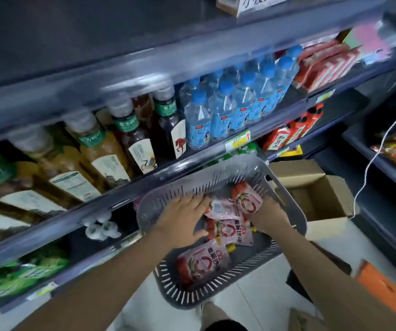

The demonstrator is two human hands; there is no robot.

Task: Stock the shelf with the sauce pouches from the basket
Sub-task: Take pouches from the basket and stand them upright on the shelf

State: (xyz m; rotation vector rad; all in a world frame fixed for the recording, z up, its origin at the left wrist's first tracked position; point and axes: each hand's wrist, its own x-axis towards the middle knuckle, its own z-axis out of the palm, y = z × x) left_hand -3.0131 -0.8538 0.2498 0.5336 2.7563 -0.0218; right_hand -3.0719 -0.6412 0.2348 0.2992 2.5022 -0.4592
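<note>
In basket (166,206) | left hand (182,222) fingers (198,202) flat on pouches (229,231) | right hand (267,217) fingers hidden, grip unclear

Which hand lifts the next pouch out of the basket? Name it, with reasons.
Right. The right hand has its fingers tucked behind the top pouch, likely gripping; the left hand lies flat, fingers straight.
</note>
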